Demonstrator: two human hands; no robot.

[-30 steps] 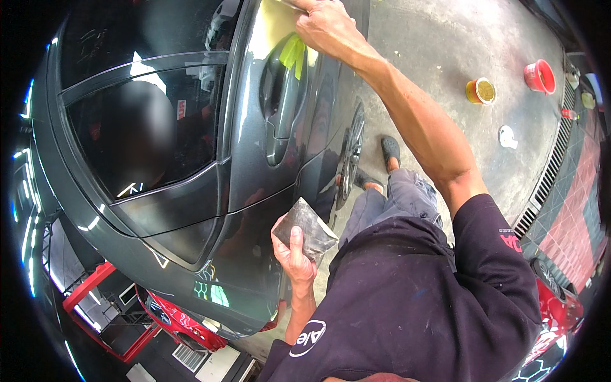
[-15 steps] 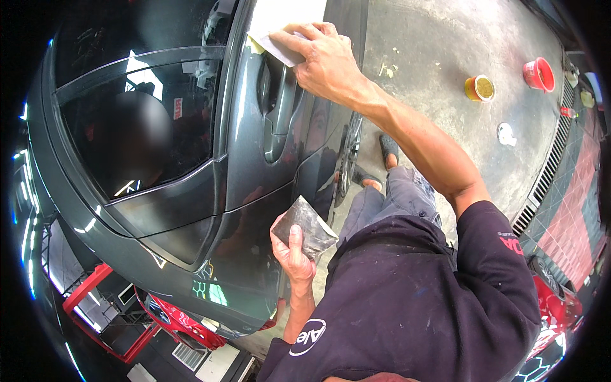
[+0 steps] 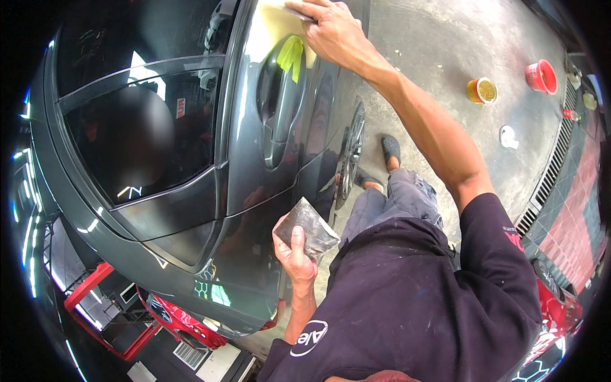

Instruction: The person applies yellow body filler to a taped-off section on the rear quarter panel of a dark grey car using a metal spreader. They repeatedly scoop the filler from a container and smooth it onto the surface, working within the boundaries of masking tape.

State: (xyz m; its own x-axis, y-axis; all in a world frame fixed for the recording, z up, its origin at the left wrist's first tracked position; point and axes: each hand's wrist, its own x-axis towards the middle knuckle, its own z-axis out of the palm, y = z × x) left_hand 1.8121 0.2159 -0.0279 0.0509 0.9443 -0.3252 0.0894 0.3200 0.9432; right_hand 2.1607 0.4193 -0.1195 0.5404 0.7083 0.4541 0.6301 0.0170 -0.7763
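Note:
Beside the dark grey car door (image 3: 248, 184), my left hand (image 3: 296, 260) grips a square, smeared mixing plate (image 3: 313, 230), thumb on its face. My right hand (image 3: 334, 37) reaches to the top of the view, closed around a thin, flat spreader (image 3: 300, 13) that rests against the door; my fingers cover much of it. Under and beside it lies a pale yellow patch of filler (image 3: 272, 28). Yellow-green masking tape (image 3: 290, 56) hangs over the upper end of the door handle (image 3: 277, 130).
On the concrete floor to the right stand a yellow tin (image 3: 482, 91) and a red bucket (image 3: 541, 77), with a white roll (image 3: 507, 137) nearby. A drain grate (image 3: 541, 197) runs along the right. A red car (image 3: 184, 325) shows at lower left.
My right hand has slid the spreader up and away along the door, uncovering the yellow filler and the tape at the handle. My left hand with the plate has hardly moved.

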